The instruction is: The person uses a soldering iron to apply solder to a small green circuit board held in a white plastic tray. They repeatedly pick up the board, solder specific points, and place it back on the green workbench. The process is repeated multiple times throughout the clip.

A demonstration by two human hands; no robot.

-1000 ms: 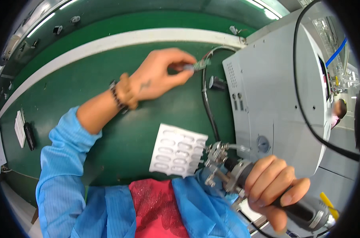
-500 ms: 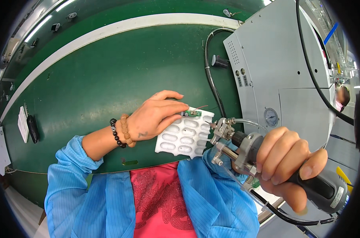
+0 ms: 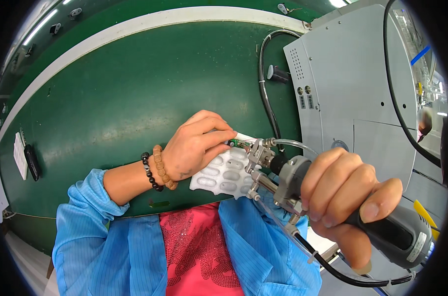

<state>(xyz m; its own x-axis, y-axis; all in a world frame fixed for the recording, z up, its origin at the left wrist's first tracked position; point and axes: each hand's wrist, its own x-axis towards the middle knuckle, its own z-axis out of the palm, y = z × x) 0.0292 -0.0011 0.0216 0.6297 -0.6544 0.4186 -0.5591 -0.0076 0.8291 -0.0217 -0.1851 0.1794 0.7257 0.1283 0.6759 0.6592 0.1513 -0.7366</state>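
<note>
My left hand [image 3: 195,144] is closed at the far edge of a white tray [image 3: 210,183] with rounded pockets. Its fingertips pinch the end of a small green circuit board [image 3: 239,144], which lies over the tray's far edge. My right hand [image 3: 353,202] is wrapped round the black handle of a grey powered hand tool [image 3: 392,229] with a metal nozzle head and hoses. That metal head [image 3: 259,153] reaches over the right side of the tray, close to the board. It hides the board's right end, so I cannot tell whether the tip touches it.
A large grey machine cabinet [image 3: 332,79] stands at the right of the green table [image 3: 150,89]. A black hose [image 3: 264,84] runs beside it, near a small dark cylinder [image 3: 278,74]. At the far left lie a black cutter-like tool [image 3: 31,162] and a white pad [image 3: 20,155].
My right hand has brought the tool leftward, its metal head now at the circuit board and over the tray. The left hand stays at the board. The whole view has shifted slightly.
</note>
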